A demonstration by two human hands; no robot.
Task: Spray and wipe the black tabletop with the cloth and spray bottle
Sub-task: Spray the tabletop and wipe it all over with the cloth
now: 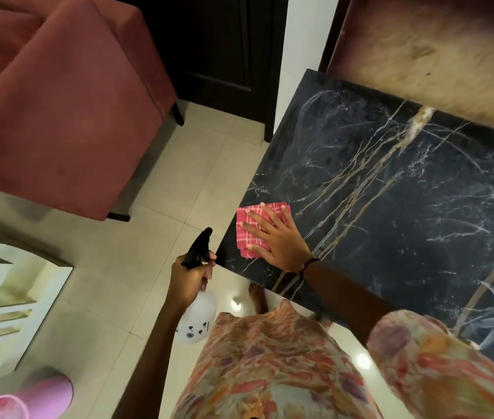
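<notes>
Cloth point(251, 229) lay near the black surface point(406, 189) corner under the flat right hand point(276, 237), mid-wipe; the left hand point(190, 278) gripped the spray bottle point(199, 316) off the edge. Next, probably strokes toward the streaked far side.

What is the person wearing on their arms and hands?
Both hands are bare, no gloves. The right hand has a thin dark band at the wrist. A short floral sleeve in orange and pink covers the right upper arm. The left hand shows nothing worn.

Short-sleeved floral dress point(270, 367) in orange, pink and purple; thin black wristband point(308, 264), bare foot point(257, 297)
</notes>
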